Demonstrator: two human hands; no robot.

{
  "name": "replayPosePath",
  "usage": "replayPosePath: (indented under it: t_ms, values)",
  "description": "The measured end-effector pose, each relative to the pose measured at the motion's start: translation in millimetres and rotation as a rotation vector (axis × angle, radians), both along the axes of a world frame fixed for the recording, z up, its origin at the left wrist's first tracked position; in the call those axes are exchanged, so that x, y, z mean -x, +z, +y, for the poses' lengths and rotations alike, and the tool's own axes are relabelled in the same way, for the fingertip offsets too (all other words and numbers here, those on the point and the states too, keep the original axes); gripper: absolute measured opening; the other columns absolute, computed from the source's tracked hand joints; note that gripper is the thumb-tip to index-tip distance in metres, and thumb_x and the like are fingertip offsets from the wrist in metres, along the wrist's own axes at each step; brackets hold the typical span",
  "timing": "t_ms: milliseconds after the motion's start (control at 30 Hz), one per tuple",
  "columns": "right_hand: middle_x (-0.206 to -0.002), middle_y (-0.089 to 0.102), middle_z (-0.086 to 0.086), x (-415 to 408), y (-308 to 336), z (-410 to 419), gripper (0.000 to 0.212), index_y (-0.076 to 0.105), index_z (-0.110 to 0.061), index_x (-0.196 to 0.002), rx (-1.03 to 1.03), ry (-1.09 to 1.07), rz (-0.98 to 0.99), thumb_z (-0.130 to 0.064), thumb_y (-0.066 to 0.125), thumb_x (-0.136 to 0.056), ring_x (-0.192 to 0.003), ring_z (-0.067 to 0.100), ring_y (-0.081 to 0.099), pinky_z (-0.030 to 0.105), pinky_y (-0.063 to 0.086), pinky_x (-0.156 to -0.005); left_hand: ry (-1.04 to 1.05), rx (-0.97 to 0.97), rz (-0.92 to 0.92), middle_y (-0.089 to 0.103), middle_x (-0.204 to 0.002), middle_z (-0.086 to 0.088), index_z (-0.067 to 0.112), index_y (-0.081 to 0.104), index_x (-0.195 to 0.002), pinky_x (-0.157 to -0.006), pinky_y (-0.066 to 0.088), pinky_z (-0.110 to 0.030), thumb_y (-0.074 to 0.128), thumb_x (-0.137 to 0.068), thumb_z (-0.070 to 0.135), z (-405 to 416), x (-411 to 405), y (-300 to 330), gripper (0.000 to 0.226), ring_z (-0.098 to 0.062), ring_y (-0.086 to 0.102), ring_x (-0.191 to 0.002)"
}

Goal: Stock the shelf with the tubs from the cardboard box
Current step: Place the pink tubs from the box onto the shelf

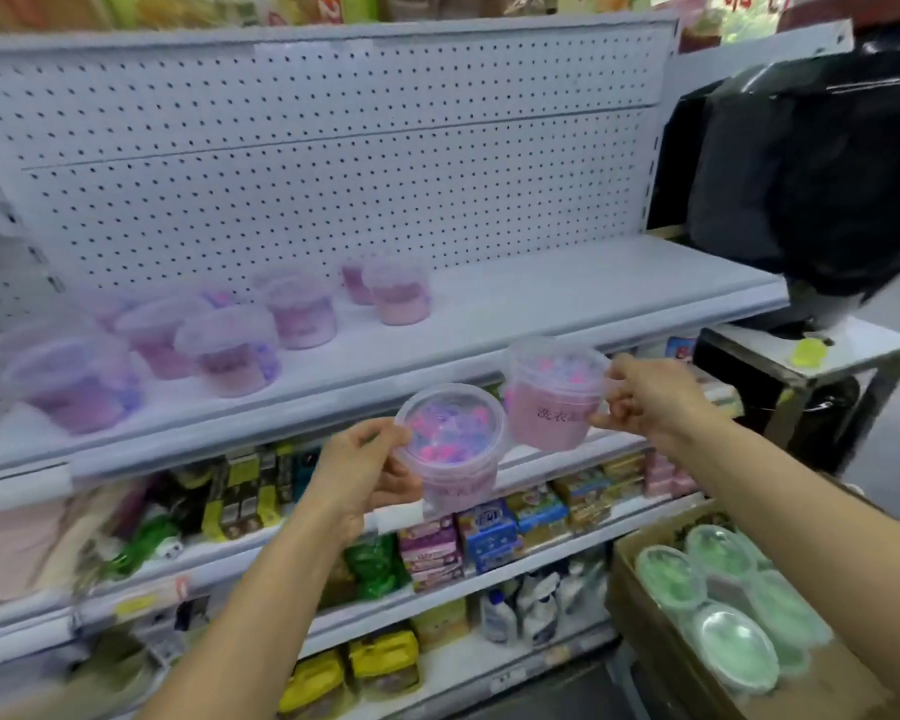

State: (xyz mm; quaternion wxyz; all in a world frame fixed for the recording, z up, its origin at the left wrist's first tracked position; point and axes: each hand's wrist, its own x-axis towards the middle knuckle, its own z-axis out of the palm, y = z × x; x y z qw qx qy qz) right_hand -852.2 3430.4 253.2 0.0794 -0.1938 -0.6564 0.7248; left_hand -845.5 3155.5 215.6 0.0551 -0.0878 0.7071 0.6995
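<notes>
Before the shelf, hands apparently grip two pink tubs.

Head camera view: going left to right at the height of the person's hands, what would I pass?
Left hand → the pink tub it holds → the second pink tub → right hand gripping it.

We see the shelf bare on its right half, pink tubs crowding its left, black bag bounding the right end
</notes>
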Motion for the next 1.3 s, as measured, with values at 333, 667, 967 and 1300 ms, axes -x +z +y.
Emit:
replayPosePath:
  t_ms: [333, 667, 967, 1300]
  values:
    - [-0.066, 0.045, 0.011, 83.8, 45.4, -145.3, 0.012, 0.050, -0.002, -0.076, 0.034, 0.117, 0.085, -0.005, 0.054, -0.087, -0.045, 0.019, 0.040, 0.039, 0.059, -0.061, 0.149, -0.074, 0.053, 0.049, -0.060, -0.012, 0.005, 0.061, -0.105, -0.058, 0.060, -0.042, 0.064, -0.089, 0.012, -113.1, 26.6, 22.6, 0.018, -0.027, 0.058, -0.049]
    - [-0.065, 0.044, 0.011, 146.7, 34.7, -216.5, 0.009, 0.053, 0.001, -0.096, -0.038, 0.188, 0.022, -0.006, 0.052, -0.091, -0.051, 0.020, 0.040, 0.039, 0.060, -0.058, 0.051, -0.077, 0.017, 0.052, -0.068, -0.014, 0.006, 0.058, -0.114, -0.067, 0.060, -0.047, 0.063, -0.089, 0.015, -162.9, 61.5, 29.0, 0.027, -0.026, 0.062, -0.052]
    - [-0.102, 0.054, 0.009, 143.5, 34.5, -196.9, 0.045, 0.044, -0.015, -0.132, -0.585, 0.369, 0.039, -0.044, 0.044, -0.097, -0.071, 0.025, 0.057, 0.036, 0.054, -0.056, -0.069, -0.060, -0.023, 0.052, -0.071, -0.015, 0.007, 0.057, -0.120, -0.068, 0.059, -0.048, 0.065, -0.088, 0.018, -153.8, 77.0, 31.3, 0.035, -0.027, 0.062, -0.055]
    - [-0.062, 0.052, 0.009, 107.3, 56.3, -129.0, 0.022, 0.061, -0.032, -0.116, -0.729, 0.770, 0.118, -0.031, 0.056, -0.094, -0.045, 0.016, 0.041, 0.025, 0.037, -0.041, -0.126, 0.027, 0.096, 0.055, -0.070, -0.013, 0.017, 0.061, -0.115, -0.064, 0.061, -0.039, 0.061, -0.091, 0.024, -76.8, 78.7, 59.2, 0.024, -0.026, 0.063, -0.056]
